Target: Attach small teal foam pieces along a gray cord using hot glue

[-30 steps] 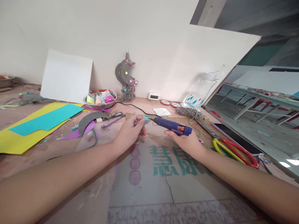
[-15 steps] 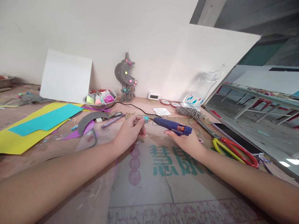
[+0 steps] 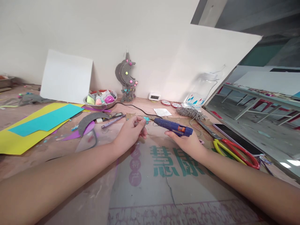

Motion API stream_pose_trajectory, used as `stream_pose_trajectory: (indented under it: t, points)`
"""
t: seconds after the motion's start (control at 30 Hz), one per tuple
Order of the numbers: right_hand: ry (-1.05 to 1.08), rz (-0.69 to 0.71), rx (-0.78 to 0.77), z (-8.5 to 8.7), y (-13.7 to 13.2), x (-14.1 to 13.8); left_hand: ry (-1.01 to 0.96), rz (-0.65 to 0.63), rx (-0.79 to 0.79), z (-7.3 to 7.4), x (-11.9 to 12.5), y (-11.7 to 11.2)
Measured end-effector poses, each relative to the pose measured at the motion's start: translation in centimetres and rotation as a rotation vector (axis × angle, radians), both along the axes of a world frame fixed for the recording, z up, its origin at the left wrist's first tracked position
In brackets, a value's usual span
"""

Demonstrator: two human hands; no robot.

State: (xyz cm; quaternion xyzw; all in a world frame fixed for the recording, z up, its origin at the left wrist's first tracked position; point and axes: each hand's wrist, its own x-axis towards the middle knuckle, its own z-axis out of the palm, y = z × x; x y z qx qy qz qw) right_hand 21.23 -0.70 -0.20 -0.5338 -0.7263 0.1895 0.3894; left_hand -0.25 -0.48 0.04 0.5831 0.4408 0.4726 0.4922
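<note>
Between thumb and fingers, my left hand (image 3: pixel 134 128) pinches a small turquoise piece (image 3: pixel 146 119), which looks star-like. A dark blue hot glue gun (image 3: pixel 172 126) is gripped in my right hand (image 3: pixel 187 142), its nozzle pointing left at the turquoise piece. Nozzle and piece are very close; I cannot tell whether they touch. Both hands are above a printed cardboard sheet (image 3: pixel 150 190) with green and purple characters. Left of my left hand lie a grey curved felt-like piece (image 3: pixel 87 122) and a purple pen (image 3: pixel 112 121).
Scissors (image 3: pixel 236 153) with red and yellow handles and a phone (image 3: pixel 237 139) lie right. Grey yarn (image 3: pixel 191 113), a clear jug (image 3: pixel 201 90) and a small clock (image 3: pixel 154 96) stand behind. A moon ornament (image 3: pixel 126 75) leans at the wall. Left are a metal bowl (image 3: pixel 100 107) and turquoise sheet (image 3: pixel 49 119).
The turquoise piece has turned slightly in my left hand's fingers. Both hands and the glue gun stay in nearly the same place.
</note>
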Motion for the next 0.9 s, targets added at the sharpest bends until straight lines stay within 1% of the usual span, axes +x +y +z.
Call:
stream_pose_trajectory:
  t: [0.13, 0.27, 0.6, 0.8, 0.9]
  points:
    - [-0.014, -0.006, 0.007, 0.08, 0.0, -0.01, -0.004, -0.011, 0.008, -0.17, 0.02, 0.17]
    - [-0.028, -0.017, -0.002, 0.17, 0.02, -0.03, 0.004, -0.004, -0.003, -0.01, 0.07, 0.06]
    - [0.036, -0.015, -0.032, -0.05, 0.17, -0.05, 0.003, 0.007, 0.027, -0.02, -0.06, 0.1]
    - [-0.006, 0.038, -0.01, -0.37, 0.3, 0.08, -0.008, 0.03, 0.011, 0.35, 0.05, -0.05]
    - [0.009, 0.059, 0.011, 0.3, 0.26, -0.16, -0.03, 0.043, 0.021, 0.34, 0.14, -0.01]
